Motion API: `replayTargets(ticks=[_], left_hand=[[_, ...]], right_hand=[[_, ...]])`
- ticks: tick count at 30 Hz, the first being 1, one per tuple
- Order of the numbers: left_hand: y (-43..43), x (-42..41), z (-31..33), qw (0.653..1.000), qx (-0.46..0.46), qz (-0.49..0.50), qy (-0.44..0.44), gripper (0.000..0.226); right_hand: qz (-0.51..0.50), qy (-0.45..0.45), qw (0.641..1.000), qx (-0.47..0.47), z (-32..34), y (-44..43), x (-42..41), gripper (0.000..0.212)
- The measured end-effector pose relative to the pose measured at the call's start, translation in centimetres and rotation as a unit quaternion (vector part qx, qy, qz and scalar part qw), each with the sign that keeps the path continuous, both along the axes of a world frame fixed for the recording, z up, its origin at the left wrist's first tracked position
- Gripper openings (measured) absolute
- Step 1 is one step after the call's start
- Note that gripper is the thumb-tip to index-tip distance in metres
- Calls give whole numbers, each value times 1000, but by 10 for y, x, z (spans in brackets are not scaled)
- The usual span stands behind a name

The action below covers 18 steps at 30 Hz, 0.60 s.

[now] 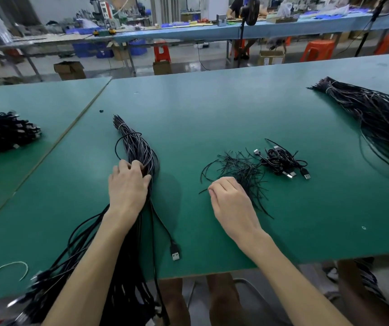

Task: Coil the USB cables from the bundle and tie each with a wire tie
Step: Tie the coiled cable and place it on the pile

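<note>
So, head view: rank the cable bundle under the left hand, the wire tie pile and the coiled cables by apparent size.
1. cable bundle, clearly largest.
2. wire tie pile, wider only because loosely spread.
3. coiled cables, slightly smaller; close call.

my one view rides on the wearer's head, wide-angle, looking forward and down at the green table (212, 109). left hand (127, 187) and right hand (231, 203) sit close under it; past the fingers (137, 165) a blue bench (282, 27) lies far off.
</note>
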<state>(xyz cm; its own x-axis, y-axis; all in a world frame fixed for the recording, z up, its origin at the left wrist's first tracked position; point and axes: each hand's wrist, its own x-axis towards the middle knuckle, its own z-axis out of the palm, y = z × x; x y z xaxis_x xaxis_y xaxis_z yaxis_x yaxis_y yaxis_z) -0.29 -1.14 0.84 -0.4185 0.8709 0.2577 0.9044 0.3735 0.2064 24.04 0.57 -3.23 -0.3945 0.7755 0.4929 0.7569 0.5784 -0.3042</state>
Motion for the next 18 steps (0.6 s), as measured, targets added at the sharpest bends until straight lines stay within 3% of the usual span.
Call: replayTargets(ticks=[4,9,18], left_hand=[[1,0,2,997,51,25,-48,26],[5,-5,12,994,-24,60,-85,35],[-7,33,25,981,2,-39,-189,33]], right_hand=[[2,-13,1000,-6,-1,0,0,15],[-3,-15,1000,-18,-2,1,1,18],[-1,-24,999,-23,2,0,2,21]])
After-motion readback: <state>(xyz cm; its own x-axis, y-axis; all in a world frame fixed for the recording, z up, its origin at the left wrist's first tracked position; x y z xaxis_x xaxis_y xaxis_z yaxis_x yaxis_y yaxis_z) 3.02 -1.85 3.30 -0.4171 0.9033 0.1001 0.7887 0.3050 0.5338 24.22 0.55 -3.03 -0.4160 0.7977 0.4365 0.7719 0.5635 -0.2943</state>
